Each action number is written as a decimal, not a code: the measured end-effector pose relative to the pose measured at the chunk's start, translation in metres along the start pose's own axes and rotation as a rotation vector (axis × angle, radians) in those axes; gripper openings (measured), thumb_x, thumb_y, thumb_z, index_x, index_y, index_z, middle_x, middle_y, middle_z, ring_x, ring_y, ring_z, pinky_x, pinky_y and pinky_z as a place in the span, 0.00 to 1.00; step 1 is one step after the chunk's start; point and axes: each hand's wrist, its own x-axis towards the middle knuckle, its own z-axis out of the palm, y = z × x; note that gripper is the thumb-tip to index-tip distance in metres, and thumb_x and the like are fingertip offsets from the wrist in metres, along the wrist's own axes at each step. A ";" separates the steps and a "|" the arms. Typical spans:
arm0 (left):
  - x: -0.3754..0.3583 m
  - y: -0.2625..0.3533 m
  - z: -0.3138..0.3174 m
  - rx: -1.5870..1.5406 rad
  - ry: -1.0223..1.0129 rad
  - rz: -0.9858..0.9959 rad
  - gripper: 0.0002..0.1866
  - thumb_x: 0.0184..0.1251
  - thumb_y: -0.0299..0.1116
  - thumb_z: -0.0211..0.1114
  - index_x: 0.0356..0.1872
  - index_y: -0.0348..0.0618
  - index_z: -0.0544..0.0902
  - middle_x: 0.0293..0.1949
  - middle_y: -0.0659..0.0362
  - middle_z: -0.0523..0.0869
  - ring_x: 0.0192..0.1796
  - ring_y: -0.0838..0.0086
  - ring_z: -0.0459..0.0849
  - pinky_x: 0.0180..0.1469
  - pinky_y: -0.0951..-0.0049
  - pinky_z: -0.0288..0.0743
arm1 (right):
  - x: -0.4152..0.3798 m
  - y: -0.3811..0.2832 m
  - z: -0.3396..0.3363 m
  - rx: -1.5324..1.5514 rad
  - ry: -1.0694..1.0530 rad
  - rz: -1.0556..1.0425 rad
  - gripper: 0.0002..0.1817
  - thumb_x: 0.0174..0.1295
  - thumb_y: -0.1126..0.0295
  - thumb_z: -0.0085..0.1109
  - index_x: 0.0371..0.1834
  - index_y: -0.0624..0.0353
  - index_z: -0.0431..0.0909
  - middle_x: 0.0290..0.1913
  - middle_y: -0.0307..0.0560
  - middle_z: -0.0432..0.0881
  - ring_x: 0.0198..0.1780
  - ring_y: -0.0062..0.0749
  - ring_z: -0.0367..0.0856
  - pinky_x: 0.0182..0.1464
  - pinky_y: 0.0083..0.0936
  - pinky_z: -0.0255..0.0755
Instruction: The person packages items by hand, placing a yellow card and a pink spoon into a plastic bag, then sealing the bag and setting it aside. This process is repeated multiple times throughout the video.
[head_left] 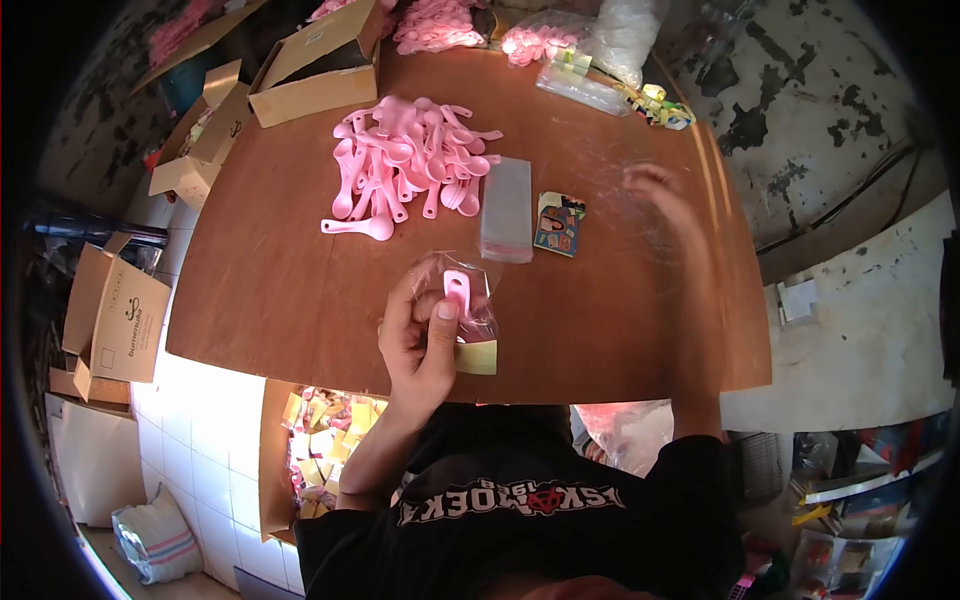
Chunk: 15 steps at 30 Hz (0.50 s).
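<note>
My left hand [425, 335] is closed on a clear plastic bag near the table's front edge. Inside the bag is a pink spoon [457, 290], its holed handle end pointing up, and a pale yellow card [477, 357] shows at the bag's lower end. My right hand [652, 182], blurred by motion, is raised over the right side of the table; its fingers are smeared. A heap of pink spoons [400, 150] lies beyond my left hand. Beside the heap are a stack of clear bags [507, 210] and a small stack of printed cards [558, 224].
An open cardboard box [315, 75] and bags of pink spoons [437, 25] line the table's far side. Plastic packs [582, 90] and a yellow-and-green bundle [658, 106] sit at the far right. Below the front edge is a box of packed items [325, 440].
</note>
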 end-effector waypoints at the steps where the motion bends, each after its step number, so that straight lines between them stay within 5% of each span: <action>1: 0.001 0.002 -0.001 0.032 -0.037 0.028 0.22 0.78 0.29 0.53 0.68 0.35 0.64 0.47 0.50 0.83 0.43 0.71 0.85 0.46 0.68 0.82 | 0.009 0.039 -0.008 -0.012 -0.001 -0.014 0.12 0.57 0.75 0.58 0.43 0.60 0.83 0.38 0.41 0.83 0.38 0.30 0.80 0.43 0.33 0.74; 3: 0.004 0.003 -0.002 0.044 -0.027 0.074 0.22 0.77 0.26 0.55 0.67 0.32 0.66 0.41 0.50 0.89 0.44 0.76 0.86 0.47 0.76 0.80 | 0.019 0.096 -0.022 -0.556 0.476 -0.200 0.18 0.58 0.81 0.54 0.53 0.65 0.82 0.44 0.44 0.86 0.44 0.31 0.84 0.49 0.29 0.76; 7: 0.010 -0.004 0.003 -0.039 -0.022 0.003 0.21 0.76 0.27 0.57 0.66 0.32 0.68 0.43 0.50 0.89 0.44 0.76 0.86 0.49 0.75 0.80 | -0.037 -0.026 0.030 -0.674 0.467 -0.116 0.17 0.58 0.80 0.57 0.52 0.67 0.81 0.45 0.45 0.86 0.49 0.32 0.84 0.53 0.25 0.74; 9: 0.015 -0.005 0.009 0.001 -0.053 -0.003 0.21 0.76 0.27 0.57 0.66 0.32 0.68 0.43 0.50 0.89 0.44 0.76 0.87 0.48 0.74 0.81 | -0.051 -0.056 0.052 -0.169 0.211 -0.359 0.18 0.59 0.73 0.64 0.53 0.66 0.81 0.46 0.46 0.85 0.51 0.31 0.82 0.55 0.25 0.73; 11: 0.018 -0.010 0.018 -0.009 -0.076 -0.006 0.22 0.75 0.26 0.58 0.66 0.32 0.68 0.43 0.50 0.89 0.44 0.75 0.87 0.46 0.74 0.82 | -0.091 -0.101 0.083 0.006 -0.094 -0.230 0.18 0.61 0.68 0.68 0.53 0.64 0.82 0.48 0.47 0.84 0.54 0.30 0.81 0.55 0.25 0.73; 13: 0.019 -0.014 0.024 0.026 -0.087 -0.013 0.22 0.75 0.26 0.59 0.66 0.33 0.68 0.43 0.50 0.89 0.44 0.75 0.87 0.47 0.74 0.82 | -0.111 -0.121 0.108 -0.095 -0.336 -0.515 0.17 0.64 0.68 0.67 0.53 0.64 0.82 0.48 0.47 0.85 0.53 0.26 0.81 0.53 0.22 0.73; 15: 0.017 -0.016 0.028 0.047 -0.102 -0.044 0.22 0.73 0.24 0.60 0.66 0.33 0.69 0.42 0.50 0.89 0.44 0.74 0.88 0.48 0.75 0.81 | -0.130 -0.126 0.136 -0.068 -0.333 -0.462 0.15 0.64 0.70 0.66 0.52 0.65 0.82 0.51 0.48 0.84 0.55 0.28 0.80 0.57 0.24 0.72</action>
